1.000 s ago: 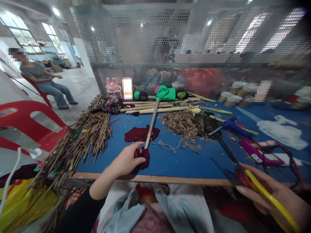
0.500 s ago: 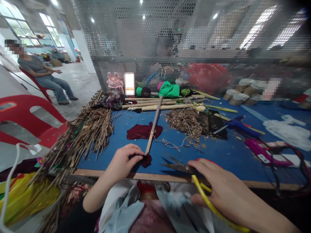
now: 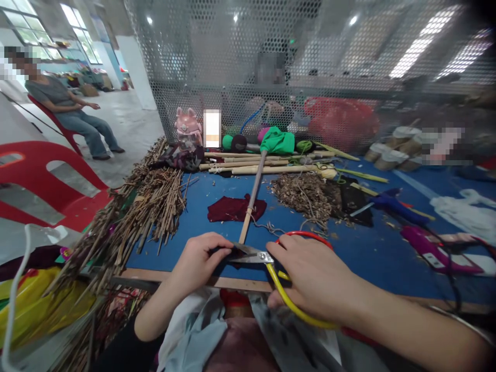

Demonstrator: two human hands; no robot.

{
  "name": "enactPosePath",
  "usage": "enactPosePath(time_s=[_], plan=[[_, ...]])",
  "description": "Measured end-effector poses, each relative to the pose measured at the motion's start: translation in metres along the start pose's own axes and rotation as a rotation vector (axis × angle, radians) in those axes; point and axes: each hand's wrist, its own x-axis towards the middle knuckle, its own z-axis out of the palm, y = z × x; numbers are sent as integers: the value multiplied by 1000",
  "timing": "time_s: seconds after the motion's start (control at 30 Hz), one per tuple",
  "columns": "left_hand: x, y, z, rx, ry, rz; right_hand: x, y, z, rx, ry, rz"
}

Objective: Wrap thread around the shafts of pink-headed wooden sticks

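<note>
My right hand (image 3: 310, 274) grips scissors (image 3: 265, 257) with one yellow and one red handle. Their blades are parted and point left, at the near end of a wooden stick (image 3: 253, 194). Thumb and fingers of my left hand (image 3: 203, 256) pinch together beside the blade tips, on a small dark red cloth scrap that the blades almost wholly hide. Bright green cloth (image 3: 278, 141) covers the stick's far end. Under the stick lies a dark red cloth piece (image 3: 227, 208), and string (image 3: 269, 226) trails from the stick to the right.
Bundled twigs (image 3: 155, 206) cover the table's left side. Wood shavings (image 3: 300, 194) lie right of the stick, and a purple tool (image 3: 437, 250) with a cord farther right. More sticks (image 3: 271, 169) lie before a perforated screen (image 3: 217, 62). A person (image 3: 62, 103) sits beyond a red chair (image 3: 73, 201).
My right hand has brought the scissors left and slightly up, so their blades now reach the stick's near end and my left fingertips. My left hand has stayed by that end.
</note>
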Motion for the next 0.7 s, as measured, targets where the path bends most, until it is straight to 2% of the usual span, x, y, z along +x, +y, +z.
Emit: enactPosePath(time_s=[0.33,0.47,0.7], plan=[[14,11,6,25,-38,81,3,1,-9,-64,-67,-56],[16,11,10,63,-66,101,2,3,-10,-90,-62,-86],[16,10,13,155,-106,127,5,4,-9,-126,-127,-87]])
